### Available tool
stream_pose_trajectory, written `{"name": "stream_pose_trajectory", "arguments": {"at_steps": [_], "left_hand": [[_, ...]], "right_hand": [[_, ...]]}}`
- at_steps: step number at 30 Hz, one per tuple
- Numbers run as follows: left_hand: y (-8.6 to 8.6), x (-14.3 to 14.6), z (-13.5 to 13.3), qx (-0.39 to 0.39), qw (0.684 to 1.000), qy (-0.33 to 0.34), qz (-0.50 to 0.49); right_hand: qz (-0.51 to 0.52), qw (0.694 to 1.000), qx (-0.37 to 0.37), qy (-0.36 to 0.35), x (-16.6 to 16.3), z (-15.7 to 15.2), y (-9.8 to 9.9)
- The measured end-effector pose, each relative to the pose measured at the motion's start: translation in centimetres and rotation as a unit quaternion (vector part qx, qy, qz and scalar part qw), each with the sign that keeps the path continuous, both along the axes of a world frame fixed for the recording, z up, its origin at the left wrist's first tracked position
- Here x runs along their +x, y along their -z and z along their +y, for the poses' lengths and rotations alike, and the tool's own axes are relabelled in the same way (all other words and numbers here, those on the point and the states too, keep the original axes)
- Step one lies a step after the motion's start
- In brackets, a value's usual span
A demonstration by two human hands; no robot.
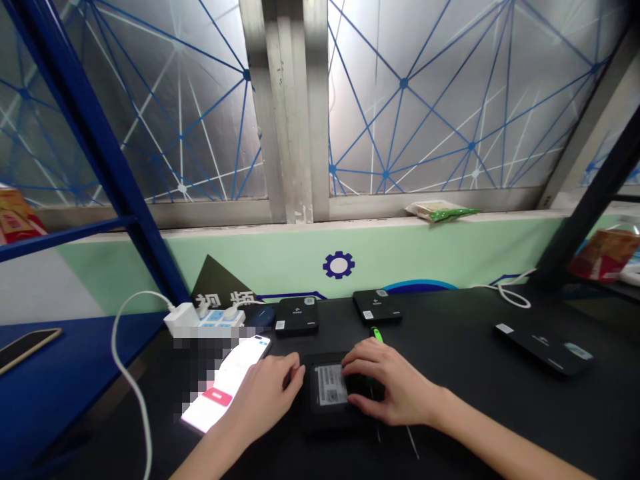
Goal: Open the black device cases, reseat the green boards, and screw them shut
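A flat black box [314,421] with a white printed label [332,385] lies on the black table between my hands. My left hand [273,387] has its fingers curled against the box's left edge, beside a lit phone [230,380]. From the right, my right hand [387,380] bends over the box, fingertips and thumb by the label's right edge. A green handle end [377,335] shows beyond that hand, and thin metal rods [413,442] stick out on its near side. What lies under the palm is mostly hidden.
Two black boxes [297,316] [377,306] lie along the back, and another black box [545,348] is at the right. A white power strip [220,320] with a charger and looping cable [131,373] stands at the left. A packet [443,211] rests on the sill.
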State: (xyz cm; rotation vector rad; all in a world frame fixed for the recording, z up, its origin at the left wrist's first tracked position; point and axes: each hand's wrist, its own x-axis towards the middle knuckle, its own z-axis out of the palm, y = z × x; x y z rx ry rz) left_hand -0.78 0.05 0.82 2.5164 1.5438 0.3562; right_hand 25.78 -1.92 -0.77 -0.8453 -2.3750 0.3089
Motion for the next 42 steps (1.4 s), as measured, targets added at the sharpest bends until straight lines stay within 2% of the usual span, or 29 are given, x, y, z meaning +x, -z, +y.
{"name": "stream_pose_trajectory", "arguments": {"at_steps": [5,7,10,13,17,24,31,35,37,39,42], "left_hand": [[-0.1,0.0,-0.1,-0.021,0.999,0.037,0.002],[-0.1,0.0,-0.2,-0.024,0.999,0.033,0.004],[-0.1,0.0,-0.2,-0.038,0.999,0.021,-0.004],[-0.2,0.0,-0.2,-0.052,0.998,0.024,-0.003],[-0.3,-0.2,0.0,-0.054,0.998,0.036,0.006],[-0.2,-0.2,0.0,-0.047,0.998,0.022,0.018],[-1.0,0.4,-0.1,-0.027,0.998,-0.019,0.054],[-1.3,0.5,-0.3,-0.039,0.998,-0.007,0.050],[-1.3,0.5,-0.4,-0.044,0.998,-0.001,0.045],[-1.2,0.4,-0.4,-0.040,0.998,0.004,0.043],[-1.1,0.3,-0.3,-0.030,0.999,0.012,0.037]], "right_hand": [[-0.005,0.999,0.035,0.017,0.3,0.1,-0.6],[-0.016,0.995,0.073,0.066,0.9,0.5,-1.0],[-0.053,0.976,0.106,0.185,2.1,1.3,-1.5],[-0.091,0.950,0.036,0.298,3.3,2.1,-1.7],[-0.127,0.920,-0.108,0.355,4.4,2.7,-1.4],[-0.120,0.909,-0.189,0.352,4.0,2.5,-0.5],[-0.028,0.904,-0.307,0.296,4.9,3.5,-0.4],[0.095,0.899,-0.328,0.276,5.2,4.1,-0.3],[0.187,0.894,-0.329,0.241,4.8,4.2,-0.2],[0.283,0.878,-0.329,0.202,4.3,4.1,0.0],[0.403,0.837,-0.331,0.166,3.4,3.9,0.1]]}}
